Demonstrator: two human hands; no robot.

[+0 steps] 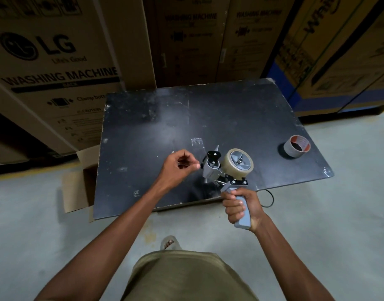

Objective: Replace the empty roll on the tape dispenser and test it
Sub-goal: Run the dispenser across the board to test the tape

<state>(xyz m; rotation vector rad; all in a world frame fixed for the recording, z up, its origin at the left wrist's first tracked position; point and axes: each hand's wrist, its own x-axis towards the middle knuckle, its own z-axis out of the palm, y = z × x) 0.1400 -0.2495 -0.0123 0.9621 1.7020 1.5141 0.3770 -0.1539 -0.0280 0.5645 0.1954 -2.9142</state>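
My right hand (241,206) grips the grey handle of the tape dispenser (217,172) and holds it above the near edge of the black board (156,131). A full roll of clear tape (237,165) sits on the dispenser's wheel. My left hand (179,167) is just left of the dispenser's roller end, thumb and fingertips pinched together near the front; whether tape is between them I cannot tell. The empty cardboard core (296,146), red-printed inside, stands on the board at the right.
A short strip of clear tape (197,142) is stuck on the board beyond the dispenser. Large washing machine cartons (56,68) wall in the back and sides. An open cardboard box (78,187) lies on the floor at the left. A black cable loop (269,197) hangs off the near right edge.
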